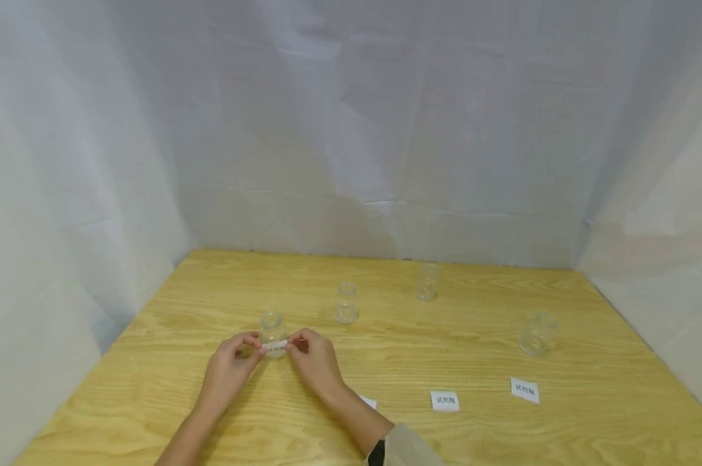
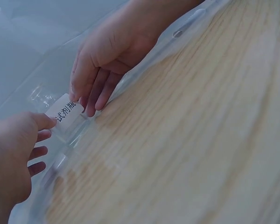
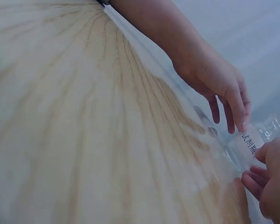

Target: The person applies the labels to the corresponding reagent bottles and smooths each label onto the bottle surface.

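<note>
A small transparent glass bottle (image 1: 272,325) stands upright on the table at left of centre. Across its front lies a white paper label (image 2: 64,112) printed with black characters. My left hand (image 1: 227,374) pinches the label's left end, its thumb on the paper at the bottle's side. At the opposite end, my right hand (image 1: 317,364) pinches the label between thumb and index finger. Both wrist views show the thumbs over the label's ends and the other fingers bent loosely beside the glass. The label covers part of the bottle's lower body.
Behind stand two more glass bottles, one near the middle (image 1: 346,304) and one farther back (image 1: 427,283). Another bottle (image 1: 538,334) is at the right, tilted. Two printed labels lie on the wooden table, one nearer (image 1: 445,400) and one farther right (image 1: 524,389). My right forearm partly hides a third white label (image 1: 368,402).
</note>
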A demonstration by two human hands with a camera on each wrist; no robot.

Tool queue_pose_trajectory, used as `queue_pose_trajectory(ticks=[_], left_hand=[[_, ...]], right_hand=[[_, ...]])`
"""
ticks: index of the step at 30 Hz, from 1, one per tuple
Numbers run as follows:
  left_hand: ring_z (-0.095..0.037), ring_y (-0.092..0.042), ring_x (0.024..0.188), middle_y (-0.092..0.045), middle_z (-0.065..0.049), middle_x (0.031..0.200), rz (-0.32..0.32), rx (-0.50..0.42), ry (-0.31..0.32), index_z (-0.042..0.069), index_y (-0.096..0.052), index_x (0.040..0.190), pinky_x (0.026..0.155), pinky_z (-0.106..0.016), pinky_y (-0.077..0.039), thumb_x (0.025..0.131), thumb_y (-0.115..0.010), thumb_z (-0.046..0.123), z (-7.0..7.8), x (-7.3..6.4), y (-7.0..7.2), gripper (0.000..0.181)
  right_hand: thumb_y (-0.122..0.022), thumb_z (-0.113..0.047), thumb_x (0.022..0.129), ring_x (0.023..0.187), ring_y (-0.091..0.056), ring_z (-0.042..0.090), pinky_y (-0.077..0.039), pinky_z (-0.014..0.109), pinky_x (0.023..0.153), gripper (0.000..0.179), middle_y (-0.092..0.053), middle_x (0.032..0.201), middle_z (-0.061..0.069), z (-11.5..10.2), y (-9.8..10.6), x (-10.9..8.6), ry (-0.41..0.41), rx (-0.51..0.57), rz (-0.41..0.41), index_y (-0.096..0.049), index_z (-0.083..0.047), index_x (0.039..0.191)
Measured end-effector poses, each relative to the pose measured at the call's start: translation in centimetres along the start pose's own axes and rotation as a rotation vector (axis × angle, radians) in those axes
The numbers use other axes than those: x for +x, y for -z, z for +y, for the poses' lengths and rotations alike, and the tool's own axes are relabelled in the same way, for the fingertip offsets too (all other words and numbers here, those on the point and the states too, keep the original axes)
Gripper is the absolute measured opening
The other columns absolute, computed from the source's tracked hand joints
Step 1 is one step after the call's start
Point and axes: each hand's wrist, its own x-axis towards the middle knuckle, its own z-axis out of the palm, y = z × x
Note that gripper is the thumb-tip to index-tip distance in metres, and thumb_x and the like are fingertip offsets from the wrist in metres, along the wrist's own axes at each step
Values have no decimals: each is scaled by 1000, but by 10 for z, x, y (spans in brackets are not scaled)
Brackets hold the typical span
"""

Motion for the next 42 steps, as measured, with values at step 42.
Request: queue_pose_trajectory(ticks=[42], left_hand=[[-37, -52, 106, -56, -20, 117, -70, -93, -27, -4, -52, 112, 86, -46, -45, 80, -69, 1, -9, 4, 12, 37]], right_hand=[[-70, -22, 82, 88, -59, 15, -49, 23, 69, 38, -60, 104, 3, -4, -5, -4, -47, -91, -26, -54, -9, 113]])
